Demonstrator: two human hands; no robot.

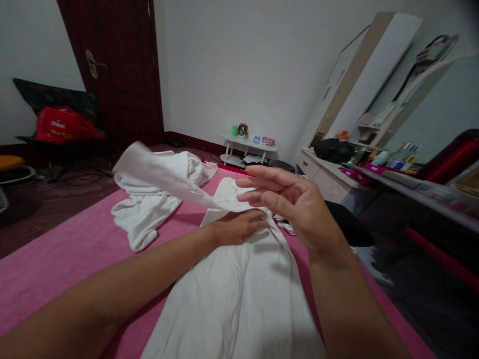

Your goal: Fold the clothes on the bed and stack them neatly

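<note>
Head view: the room has a pale wall [232,65], with a dark red door [118,75] at the far left. Beside the door, a red bag [67,124] sits on a dark chair [56,94]. A low white stand [249,142] is placed against the wall and carries a green cup [234,130] and a small potted plant [242,130]. A dresser [325,172] is located on the right, with a black bag [334,149] on its top.

The work surface is a pink sheet [67,274]. The white garment [232,294] lies lengthwise on it, centred in front of the person. A blurred flap [160,172] of white cloth extends from the garment's far part toward the left, raised in front of a rumpled white pile [144,209].

Left hand [241,227]: palm down on the garment, just on the near side of the flap's base. The fingertips are partly hidden by folds; I cannot tell whether they pinch the cloth.

Right hand [286,197]: raised above the garment's right edge, fingers extended and slightly bent, thumb apart from them, grip wide and holding nothing.
</note>
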